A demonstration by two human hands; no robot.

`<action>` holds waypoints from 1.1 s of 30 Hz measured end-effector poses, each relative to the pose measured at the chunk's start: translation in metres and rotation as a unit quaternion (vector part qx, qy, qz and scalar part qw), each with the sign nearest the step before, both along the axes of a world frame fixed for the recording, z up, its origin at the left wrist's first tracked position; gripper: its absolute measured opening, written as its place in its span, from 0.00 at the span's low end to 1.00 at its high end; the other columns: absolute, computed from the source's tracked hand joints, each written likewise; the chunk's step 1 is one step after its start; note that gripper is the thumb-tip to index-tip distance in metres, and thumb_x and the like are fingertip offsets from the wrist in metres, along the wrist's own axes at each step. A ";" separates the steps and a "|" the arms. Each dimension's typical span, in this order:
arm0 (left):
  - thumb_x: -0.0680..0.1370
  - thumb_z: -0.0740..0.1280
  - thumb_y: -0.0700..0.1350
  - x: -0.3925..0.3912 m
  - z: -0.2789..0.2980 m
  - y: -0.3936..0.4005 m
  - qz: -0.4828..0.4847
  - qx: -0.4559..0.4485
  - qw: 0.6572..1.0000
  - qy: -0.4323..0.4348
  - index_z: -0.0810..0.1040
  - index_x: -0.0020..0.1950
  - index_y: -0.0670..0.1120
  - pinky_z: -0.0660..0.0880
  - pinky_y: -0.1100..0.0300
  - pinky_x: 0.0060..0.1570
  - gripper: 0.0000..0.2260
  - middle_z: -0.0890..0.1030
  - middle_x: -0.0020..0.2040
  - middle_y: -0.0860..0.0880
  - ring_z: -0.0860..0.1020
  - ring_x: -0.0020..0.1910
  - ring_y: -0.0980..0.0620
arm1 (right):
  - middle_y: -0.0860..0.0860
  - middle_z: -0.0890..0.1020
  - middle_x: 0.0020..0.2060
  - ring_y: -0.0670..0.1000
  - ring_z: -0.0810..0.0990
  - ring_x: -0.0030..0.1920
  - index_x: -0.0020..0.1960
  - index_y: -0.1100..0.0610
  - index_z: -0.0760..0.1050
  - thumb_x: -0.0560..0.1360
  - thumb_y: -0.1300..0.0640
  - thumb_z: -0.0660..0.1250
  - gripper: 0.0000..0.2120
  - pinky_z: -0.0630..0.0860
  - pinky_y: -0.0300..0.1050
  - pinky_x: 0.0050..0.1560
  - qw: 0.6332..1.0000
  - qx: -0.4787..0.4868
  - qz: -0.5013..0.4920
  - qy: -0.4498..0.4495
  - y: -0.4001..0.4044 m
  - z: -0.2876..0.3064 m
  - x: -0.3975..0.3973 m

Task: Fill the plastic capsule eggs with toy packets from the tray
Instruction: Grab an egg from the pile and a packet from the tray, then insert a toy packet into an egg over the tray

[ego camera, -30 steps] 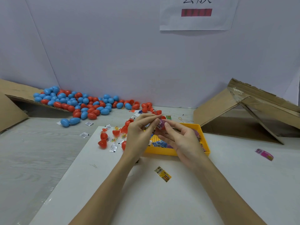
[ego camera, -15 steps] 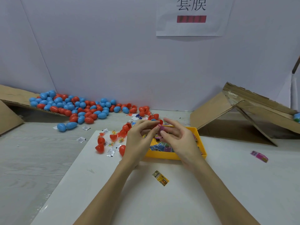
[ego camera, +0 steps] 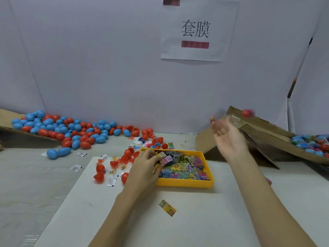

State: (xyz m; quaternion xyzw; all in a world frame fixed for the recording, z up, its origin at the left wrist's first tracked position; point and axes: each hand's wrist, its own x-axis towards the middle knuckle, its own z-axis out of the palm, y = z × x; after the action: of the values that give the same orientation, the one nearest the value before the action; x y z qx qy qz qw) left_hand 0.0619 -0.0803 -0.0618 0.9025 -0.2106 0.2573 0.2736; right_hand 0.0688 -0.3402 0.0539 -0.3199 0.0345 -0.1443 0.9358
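Right hand (ego camera: 227,135) spread empty, a red egg (ego camera: 247,113) airborne beyond it; left hand (ego camera: 146,164) pinches a packet (ego camera: 167,159) in the tray (ego camera: 185,183); many unfilled eggs (ego camera: 71,129) remain far left.

A white paper sign (ego camera: 197,31) printed with two black characters above a red bar hangs on the pale back wall (ego camera: 106,59), cardboard ramps (ego camera: 263,127) lean at both sides, and a rubber band (ego camera: 182,145) lies on the grey table (ego camera: 26,175).
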 end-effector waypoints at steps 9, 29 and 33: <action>0.81 0.68 0.52 -0.001 0.007 0.007 -0.063 0.053 0.996 0.036 0.79 0.69 0.52 0.69 0.57 0.64 0.16 0.75 0.65 0.53 0.68 0.66 0.53 | 0.58 0.88 0.45 0.50 0.87 0.43 0.56 0.64 0.83 0.84 0.62 0.63 0.11 0.83 0.39 0.42 0.909 -0.386 0.140 0.067 0.059 -0.085 -0.007; 0.86 0.56 0.48 0.144 0.009 0.150 0.311 0.267 0.894 0.181 0.70 0.73 0.44 0.60 0.45 0.75 0.17 0.62 0.77 0.38 0.63 0.73 0.35 | 0.56 0.87 0.38 0.50 0.85 0.38 0.49 0.61 0.84 0.84 0.63 0.63 0.11 0.81 0.39 0.39 0.879 -0.459 0.115 0.066 0.066 -0.098 0.006; 0.83 0.62 0.40 0.135 0.016 0.139 0.273 0.138 0.939 0.158 0.75 0.66 0.40 0.68 0.47 0.68 0.12 0.68 0.67 0.38 0.70 0.65 0.39 | 0.56 0.87 0.38 0.51 0.85 0.38 0.49 0.61 0.85 0.84 0.63 0.63 0.11 0.83 0.41 0.42 0.876 -0.464 0.116 0.067 0.066 -0.097 0.006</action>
State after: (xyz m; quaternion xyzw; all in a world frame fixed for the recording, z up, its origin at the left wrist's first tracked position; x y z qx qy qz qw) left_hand 0.1965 0.0583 -0.0460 0.9833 0.0567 0.1443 0.0949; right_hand 0.0747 -0.2738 -0.0433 -0.7279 -0.0108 -0.0123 0.6854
